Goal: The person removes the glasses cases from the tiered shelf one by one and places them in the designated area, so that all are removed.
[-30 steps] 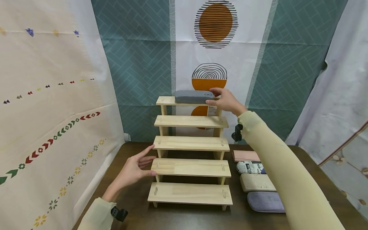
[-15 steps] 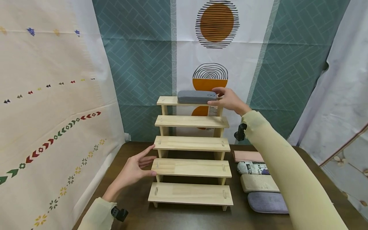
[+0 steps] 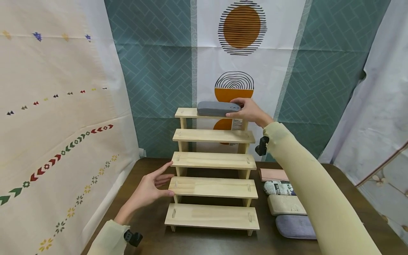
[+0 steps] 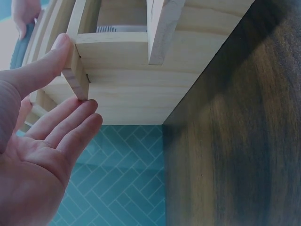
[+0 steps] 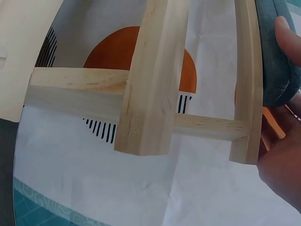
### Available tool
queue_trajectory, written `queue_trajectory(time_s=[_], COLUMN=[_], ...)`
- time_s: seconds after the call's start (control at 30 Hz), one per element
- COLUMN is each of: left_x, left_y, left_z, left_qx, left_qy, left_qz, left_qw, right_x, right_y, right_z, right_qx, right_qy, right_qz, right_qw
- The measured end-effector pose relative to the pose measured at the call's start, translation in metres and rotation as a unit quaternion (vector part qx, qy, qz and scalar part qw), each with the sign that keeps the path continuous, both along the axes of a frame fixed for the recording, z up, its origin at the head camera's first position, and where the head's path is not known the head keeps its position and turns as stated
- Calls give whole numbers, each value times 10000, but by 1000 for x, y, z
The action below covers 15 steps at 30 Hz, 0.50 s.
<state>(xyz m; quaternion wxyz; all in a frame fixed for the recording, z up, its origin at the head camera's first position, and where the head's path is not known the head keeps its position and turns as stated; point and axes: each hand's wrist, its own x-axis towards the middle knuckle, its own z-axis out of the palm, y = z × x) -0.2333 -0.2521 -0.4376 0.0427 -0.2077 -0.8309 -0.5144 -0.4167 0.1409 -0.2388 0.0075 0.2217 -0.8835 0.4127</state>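
Observation:
A blue-grey glasses case [image 3: 214, 109] with a small glasses drawing lies along the top step of a pale wooden five-step stand [image 3: 210, 215]. My right hand [image 3: 250, 110] holds the case at its right end, thumb in front and fingers behind. In the right wrist view the thumb [image 5: 288, 40] presses the case's [image 5: 273, 61] fabric side. My left hand [image 3: 149, 187] grips the left end of the second step from the bottom. The left wrist view shows its thumb on one edge of that board [image 4: 77, 77] and fingertips on the other edge.
On the dark wooden table [image 3: 146, 233], right of the stand, lie a pink case [image 3: 272, 174], a printed case [image 3: 278, 187], a cream case [image 3: 285, 204] and a purple case [image 3: 294, 226]. My right forearm partly covers them. Patterned cloths hang behind and at both sides.
The glasses case has shifted slightly right along the top step. My right hand moved right with it, then a little left over its end. My left hand keeps its place.

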Motion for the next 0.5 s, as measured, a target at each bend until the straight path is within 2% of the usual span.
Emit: queue_trajectory(time_s=[0.27,0.5], left_x=[0,2], left_y=[1,1], left_z=[-1,0], left_qx=[-18,-18], left_qy=[1,6], left_qz=[18,28], left_qw=[10000,10000], right_x=[0,-1], right_y=[-2,-6], right_z=[0,-1], right_qx=[26,-50], right_qy=[-154,-84], right_qz=[-101,-147], right_qw=[9998,9998])
